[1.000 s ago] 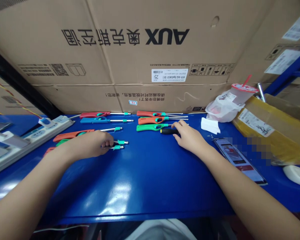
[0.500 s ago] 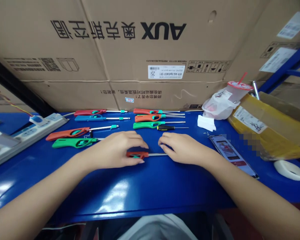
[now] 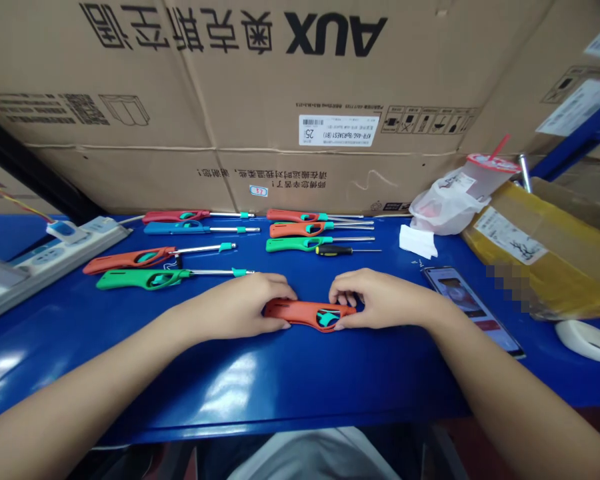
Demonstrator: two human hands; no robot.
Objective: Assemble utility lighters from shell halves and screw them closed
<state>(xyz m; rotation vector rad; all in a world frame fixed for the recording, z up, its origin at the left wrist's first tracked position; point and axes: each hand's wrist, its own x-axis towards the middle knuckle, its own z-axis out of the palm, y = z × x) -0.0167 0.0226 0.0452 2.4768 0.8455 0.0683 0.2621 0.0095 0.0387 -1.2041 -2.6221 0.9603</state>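
An orange stick lighter (image 3: 307,314) with a teal trigger lies on the blue table (image 3: 300,393) in front of me, held at both ends. My left hand (image 3: 240,308) is closed over its left end. My right hand (image 3: 380,299) grips the trigger end and hides the metal nozzle. Left of my hands lie a green lighter (image 3: 145,278) and an orange lighter (image 3: 130,259). Behind them sit several more lighters in two groups, one group around a red lighter (image 3: 175,216), the other around a green lighter (image 3: 293,245). A small black-handled screwdriver (image 3: 337,251) rests beside that group.
A large AUX cardboard box (image 3: 280,100) walls off the back. A power strip (image 3: 40,257) lies at the left. At the right are a phone (image 3: 473,310), white paper (image 3: 417,241), a plastic bag with a cup (image 3: 460,197), a yellow-taped box (image 3: 540,257) and a tape roll (image 3: 587,339).
My left hand carried an orange lighter from the left pile to the centre. My right hand left the screwdriver and came in to grip the lighter's other end.
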